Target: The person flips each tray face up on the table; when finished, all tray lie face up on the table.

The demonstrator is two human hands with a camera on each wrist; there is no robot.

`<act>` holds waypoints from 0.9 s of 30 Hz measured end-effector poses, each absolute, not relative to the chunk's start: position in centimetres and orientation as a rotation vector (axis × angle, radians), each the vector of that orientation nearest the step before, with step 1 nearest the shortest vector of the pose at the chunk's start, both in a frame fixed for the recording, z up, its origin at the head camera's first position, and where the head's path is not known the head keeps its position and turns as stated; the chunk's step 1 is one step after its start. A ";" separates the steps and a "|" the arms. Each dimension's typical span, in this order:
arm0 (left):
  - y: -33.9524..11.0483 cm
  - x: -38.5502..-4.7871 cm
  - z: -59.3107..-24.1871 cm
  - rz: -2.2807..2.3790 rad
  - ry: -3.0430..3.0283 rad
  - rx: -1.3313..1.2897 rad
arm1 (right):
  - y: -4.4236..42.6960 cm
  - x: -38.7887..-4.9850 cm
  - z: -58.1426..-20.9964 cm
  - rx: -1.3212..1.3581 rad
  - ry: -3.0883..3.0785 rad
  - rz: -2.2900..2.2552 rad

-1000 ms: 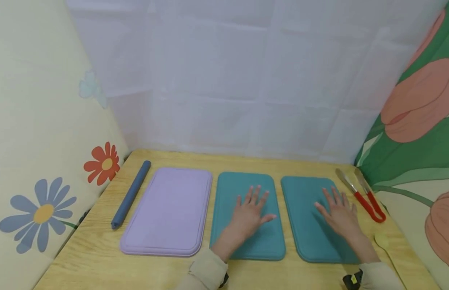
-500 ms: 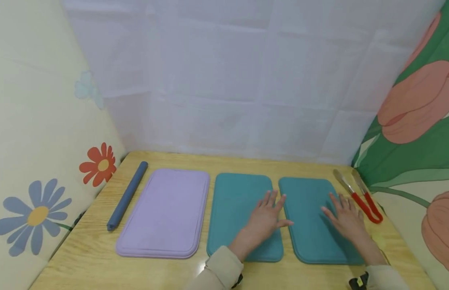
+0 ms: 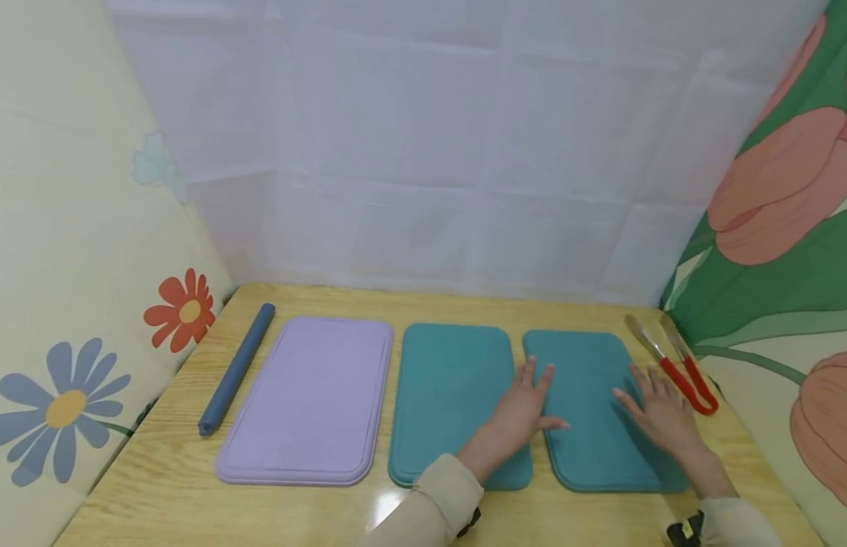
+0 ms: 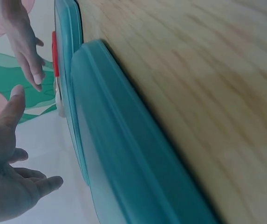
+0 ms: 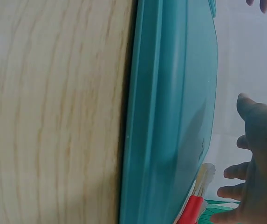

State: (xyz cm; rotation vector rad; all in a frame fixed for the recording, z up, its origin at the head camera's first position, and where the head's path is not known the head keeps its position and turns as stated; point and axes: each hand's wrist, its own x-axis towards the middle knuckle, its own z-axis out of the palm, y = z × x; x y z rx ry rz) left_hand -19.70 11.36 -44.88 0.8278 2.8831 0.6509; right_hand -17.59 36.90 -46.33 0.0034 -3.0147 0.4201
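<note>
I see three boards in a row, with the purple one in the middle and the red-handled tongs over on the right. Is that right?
Not quite: the purple board isn't in the middle. The head view shows it at the left end, with a teal board in the middle. The three boards in a row and the red-handled tongs on the right are correct.

We can read no words, numbers or signs on the purple board point(image 3: 307, 399), the middle teal board point(image 3: 450, 395), the right-hand teal board point(image 3: 587, 444), the blue roll point(image 3: 237, 370) or the tongs point(image 3: 679, 380), and the yellow patch point(image 3: 686, 529) by the right sleeve point(image 3: 734, 524) looks too small to read.
</note>
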 end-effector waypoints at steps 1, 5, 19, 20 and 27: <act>11.6 -19.8 -44.9 0.663 2.875 0.822 | 37.0 -17.6 -46.3 0.001 -3.017 0.424; 12.4 -19.9 -45.0 0.716 2.836 0.808 | 37.2 -17.6 -46.4 -0.011 -3.031 0.430; 13.8 -18.9 -45.8 0.819 2.717 0.664 | 37.5 -17.7 -46.7 -0.067 -3.082 0.425; 13.8 -18.9 -45.9 0.837 2.705 0.659 | 37.5 -17.7 -46.8 -0.068 -3.083 0.427; 13.9 -18.7 -46.5 0.867 2.669 0.657 | 37.5 -17.6 -47.0 -0.078 -3.093 0.427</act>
